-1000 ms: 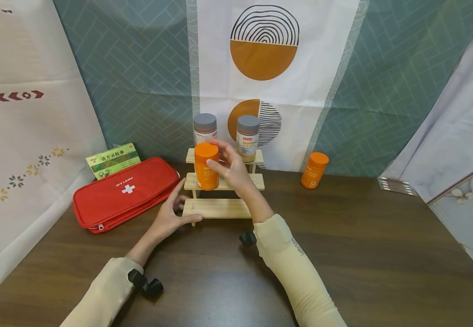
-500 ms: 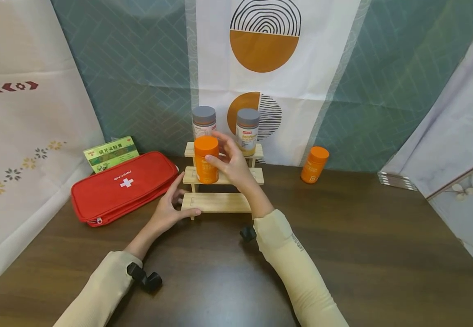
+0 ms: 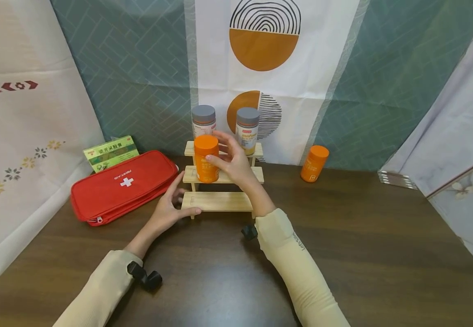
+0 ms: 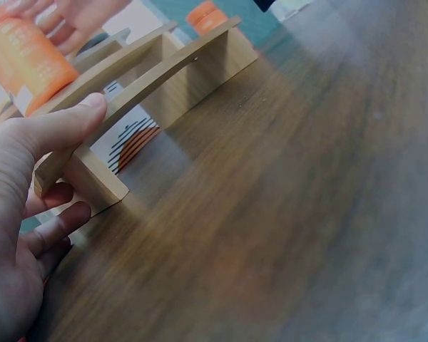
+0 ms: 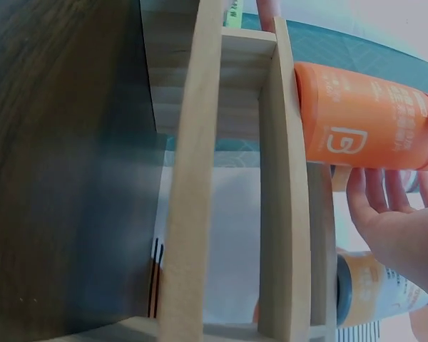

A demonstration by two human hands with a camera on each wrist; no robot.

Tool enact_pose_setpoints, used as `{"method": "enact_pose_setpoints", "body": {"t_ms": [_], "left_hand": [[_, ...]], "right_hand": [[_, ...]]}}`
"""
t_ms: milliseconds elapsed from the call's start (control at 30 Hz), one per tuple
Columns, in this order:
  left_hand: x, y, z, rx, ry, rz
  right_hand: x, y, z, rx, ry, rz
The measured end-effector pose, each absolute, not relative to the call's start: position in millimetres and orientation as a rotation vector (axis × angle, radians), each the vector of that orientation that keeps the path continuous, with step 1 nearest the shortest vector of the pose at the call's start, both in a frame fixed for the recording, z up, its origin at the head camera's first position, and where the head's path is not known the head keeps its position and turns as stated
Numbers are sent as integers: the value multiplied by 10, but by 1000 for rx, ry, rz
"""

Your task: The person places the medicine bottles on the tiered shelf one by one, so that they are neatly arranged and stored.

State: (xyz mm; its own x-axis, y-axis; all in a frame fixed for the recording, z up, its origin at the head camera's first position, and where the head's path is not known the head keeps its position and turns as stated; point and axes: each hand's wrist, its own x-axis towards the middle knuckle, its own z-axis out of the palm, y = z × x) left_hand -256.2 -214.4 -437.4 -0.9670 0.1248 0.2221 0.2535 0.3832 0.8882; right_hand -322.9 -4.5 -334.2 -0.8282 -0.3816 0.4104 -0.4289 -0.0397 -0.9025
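Observation:
A three-step wooden stand (image 3: 220, 202) stands near the back of the table. My left hand (image 3: 167, 214) grips its left end, with the thumb (image 4: 78, 122) on the lowest step and other fingers below it. An orange bottle (image 3: 206, 164) stands upright at the left of the middle step. My right hand (image 3: 238, 165) holds it near the lid from the right, thumb in front and fingers behind; the far fingertips are partly hidden. On the top step are two grey-lidded jars, the left jar (image 3: 204, 121) partly covered by the bottle and the right jar (image 3: 247, 131) beside my fingers.
Left of the stand lies a red first-aid pouch (image 3: 123, 186), with a green medicine box (image 3: 111, 153) behind it. Another orange bottle (image 3: 314, 164) stands farther right on the brown table (image 3: 363, 236). Patterned cloth (image 3: 150, 81) hangs behind.
The head view has tilted slightly, so everything sits a little higher in it. Both hands keep their places on the stand and the orange bottle.

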Motion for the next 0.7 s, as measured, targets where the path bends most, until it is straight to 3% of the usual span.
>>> {"method": "enact_pose_setpoints", "body": {"t_ms": [700], "left_hand": [[-2550,-2129,-4352,-355,-2501,-1655]], "right_hand": [[-3115,221,-2993,910,-1994,2034]]}}
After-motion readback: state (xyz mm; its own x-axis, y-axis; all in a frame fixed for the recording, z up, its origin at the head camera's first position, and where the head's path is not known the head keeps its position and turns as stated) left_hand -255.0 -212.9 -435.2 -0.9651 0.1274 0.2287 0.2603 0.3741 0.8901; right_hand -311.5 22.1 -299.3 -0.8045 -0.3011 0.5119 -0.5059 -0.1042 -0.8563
